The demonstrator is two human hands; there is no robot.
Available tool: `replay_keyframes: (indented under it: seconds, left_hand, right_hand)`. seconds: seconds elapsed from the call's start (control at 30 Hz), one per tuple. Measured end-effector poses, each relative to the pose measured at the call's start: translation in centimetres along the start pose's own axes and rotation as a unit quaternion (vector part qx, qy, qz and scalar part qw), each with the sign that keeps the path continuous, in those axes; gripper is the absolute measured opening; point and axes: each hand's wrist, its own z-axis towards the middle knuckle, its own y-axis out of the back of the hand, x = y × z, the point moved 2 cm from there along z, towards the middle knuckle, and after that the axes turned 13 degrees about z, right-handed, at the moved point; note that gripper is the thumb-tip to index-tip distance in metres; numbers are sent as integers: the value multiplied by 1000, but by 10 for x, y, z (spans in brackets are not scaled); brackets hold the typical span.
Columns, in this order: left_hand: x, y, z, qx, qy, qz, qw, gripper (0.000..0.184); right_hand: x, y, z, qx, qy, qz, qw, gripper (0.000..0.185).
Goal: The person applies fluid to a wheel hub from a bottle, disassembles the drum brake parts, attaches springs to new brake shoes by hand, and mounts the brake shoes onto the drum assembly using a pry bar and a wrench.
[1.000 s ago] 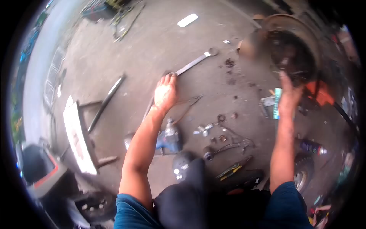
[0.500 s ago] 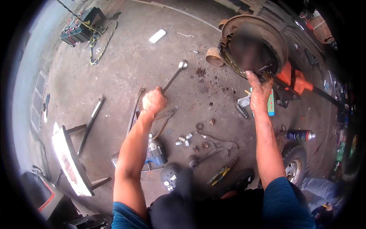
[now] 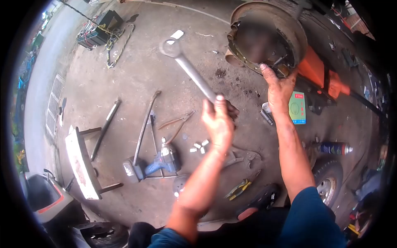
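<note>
My left hand (image 3: 219, 124) is closed around the handle of a steel ring wrench (image 3: 196, 78). The wrench slants up and left above the floor, its ring end farthest from me. My right hand (image 3: 280, 93) grips the lower edge of a rusty drum brake (image 3: 304, 39), thumb at its inner rim and fingers partly hidden behind. The middle of the drum brake is blurred. Below my left forearm lie several small metal nuts (image 3: 197, 145). A dark cylindrical socket (image 3: 266, 117) rests beside my right wrist.
On the floor lie a blue impact wrench (image 3: 159, 163), long bars (image 3: 145, 126), yellow-handled pliers (image 3: 237, 190) and a spray can (image 3: 334, 148). An orange jack (image 3: 312, 68) stands right of the drum brake. At left are a low white-topped stool (image 3: 82, 165) and a battery (image 3: 99, 29).
My left hand has moved right, toward my right hand, and raised the wrench, which now points up-left instead of up-right. My right hand keeps its hold on the drum brake.
</note>
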Motion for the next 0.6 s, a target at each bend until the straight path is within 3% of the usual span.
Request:
replay_keyframes:
  seconds: [0.03,0.13,0.2,0.27,0.3,0.43,0.5,0.53,0.6]
  left_hand:
    - [11,-10,-9,-20,7,-1,1000,24]
    - [33,-44,-27,-134,-113,-64,982,20]
    - [62,-64,-19,-132,-116,31,984,18]
    - [38,-73,-13,-16,-88,132,987,15]
    - [29,-77,-13,4,1,52,999,13]
    - [31,-73,-24,-119,-161,-58,978,11]
    - [43,-75,-15,-87,-220,195,952,13]
    - [40,-79,-10,-18,-122,173,977,13]
    - [39,-75,-14,-53,-86,56,993,13]
  right_hand:
    - [1,-2,0,5,-8,15,1000,68]
    - [-1,-3,0,5,7,28,1000,67]
    - [-4,1,4,7,21,-18,1000,66]
    - [-3,2,2,-4,14,-49,999,65]
    - [-1,1,0,-13,2,-59,998,65]
    - [-4,1,3,-17,2,-39,999,65]
    - [-2,-1,3,-16,-11,0,1000,65]
    - [0,-2,2,-16,-21,20,999,65]
    - [0,-3,4,-16,-16,35,999,65]
